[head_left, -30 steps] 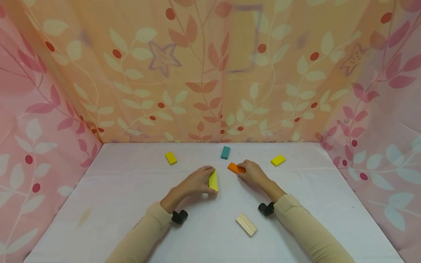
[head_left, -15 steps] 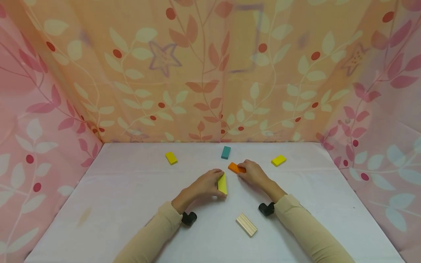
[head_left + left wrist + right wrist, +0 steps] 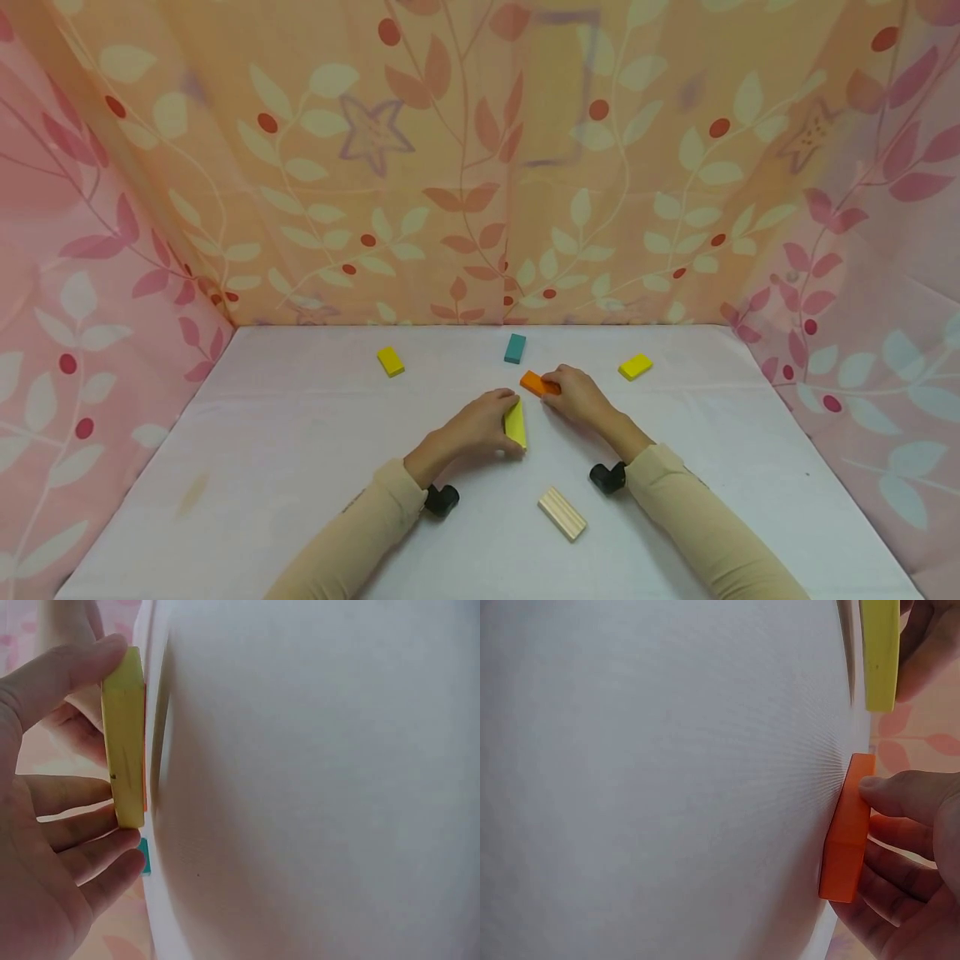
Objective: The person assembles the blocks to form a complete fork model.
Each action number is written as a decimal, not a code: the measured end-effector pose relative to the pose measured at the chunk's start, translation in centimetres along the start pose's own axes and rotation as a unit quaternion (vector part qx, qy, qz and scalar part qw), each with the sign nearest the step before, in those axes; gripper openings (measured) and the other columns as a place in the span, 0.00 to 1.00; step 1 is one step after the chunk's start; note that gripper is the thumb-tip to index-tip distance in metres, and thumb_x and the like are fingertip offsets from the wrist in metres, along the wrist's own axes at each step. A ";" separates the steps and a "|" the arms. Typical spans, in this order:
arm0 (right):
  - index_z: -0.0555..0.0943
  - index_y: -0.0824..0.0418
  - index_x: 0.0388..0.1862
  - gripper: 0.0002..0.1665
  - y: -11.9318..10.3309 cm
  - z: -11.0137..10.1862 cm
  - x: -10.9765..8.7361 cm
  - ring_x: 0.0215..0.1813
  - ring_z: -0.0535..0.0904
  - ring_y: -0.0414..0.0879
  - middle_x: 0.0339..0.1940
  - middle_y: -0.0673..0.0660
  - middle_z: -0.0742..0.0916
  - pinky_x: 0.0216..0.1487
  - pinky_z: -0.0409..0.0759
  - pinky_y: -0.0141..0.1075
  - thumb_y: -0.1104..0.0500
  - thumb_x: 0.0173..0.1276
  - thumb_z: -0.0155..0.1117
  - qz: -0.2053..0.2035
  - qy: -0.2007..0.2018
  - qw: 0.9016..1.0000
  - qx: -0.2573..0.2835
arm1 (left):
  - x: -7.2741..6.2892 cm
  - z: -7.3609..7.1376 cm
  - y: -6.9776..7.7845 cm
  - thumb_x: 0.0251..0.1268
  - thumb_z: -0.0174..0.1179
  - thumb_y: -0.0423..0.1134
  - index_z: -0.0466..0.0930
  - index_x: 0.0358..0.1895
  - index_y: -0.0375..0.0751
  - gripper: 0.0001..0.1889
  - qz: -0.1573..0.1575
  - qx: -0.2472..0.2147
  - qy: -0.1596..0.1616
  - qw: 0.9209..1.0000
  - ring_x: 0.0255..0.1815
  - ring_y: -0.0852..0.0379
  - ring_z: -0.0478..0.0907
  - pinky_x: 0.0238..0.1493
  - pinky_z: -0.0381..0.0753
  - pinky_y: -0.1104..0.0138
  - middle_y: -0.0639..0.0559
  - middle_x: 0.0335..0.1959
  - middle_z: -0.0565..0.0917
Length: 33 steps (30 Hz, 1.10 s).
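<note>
**Left hand [image 3: 480,423] gripping the held yellow block [image 3: 515,425], right hand [image 3: 577,396] pinching the orange block [image 3: 532,383]**

From my station I'm watching both hands working just below the centre of the head view. The left hand is spreading wide and grasping the held yellow block lengthwise: in the left wrist view, the thumb is pressing its upper end and the fingers are touching its lower part. The right hand is opening less, its thumb and fingers closing on the orange block, which is sitting up and to the right of the yellow one, the two blocks standing near each other but apart. On the white tabletop [image 3: 262,467], a teal block [image 3: 515,348] is lying above the orange one, a second yellow block [image 3: 391,362] is resting left of centre, a third yellow block [image 3: 635,367] right of centre, and a plain wooden block [image 3: 562,514] is lying at lower centre-right.
</note>
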State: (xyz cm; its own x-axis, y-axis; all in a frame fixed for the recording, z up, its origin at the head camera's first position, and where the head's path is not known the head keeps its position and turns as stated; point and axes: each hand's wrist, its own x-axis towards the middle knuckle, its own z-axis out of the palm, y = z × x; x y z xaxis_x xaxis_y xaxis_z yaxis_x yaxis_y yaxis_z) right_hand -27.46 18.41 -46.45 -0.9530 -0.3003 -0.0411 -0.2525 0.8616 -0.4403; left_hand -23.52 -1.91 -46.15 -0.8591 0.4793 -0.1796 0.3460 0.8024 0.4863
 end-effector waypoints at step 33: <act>0.81 0.65 0.58 0.24 0.0 0.1 0.1 0.44 0.78 0.49 0.46 0.59 0.84 0.59 0.80 0.46 0.57 0.65 0.68 0.008 -0.003 1.000 0.004 | 0.4 -0.2 -0.2 0.48 0.75 0.54 0.63 0.73 0.44 0.48 -0.021 0.030 -0.020 0.999 0.71 0.51 0.66 0.72 0.67 0.56 0.49 0.74 0.66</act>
State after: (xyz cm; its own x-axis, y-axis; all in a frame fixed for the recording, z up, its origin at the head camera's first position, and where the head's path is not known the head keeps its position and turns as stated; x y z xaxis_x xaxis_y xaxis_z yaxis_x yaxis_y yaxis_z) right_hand -27.50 18.38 -46.57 -0.9556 -0.2898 -0.0532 -0.2369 0.8630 -0.4462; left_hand -24.01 -1.99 -46.14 -0.8583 0.4568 -0.2340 0.3324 0.8421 0.4247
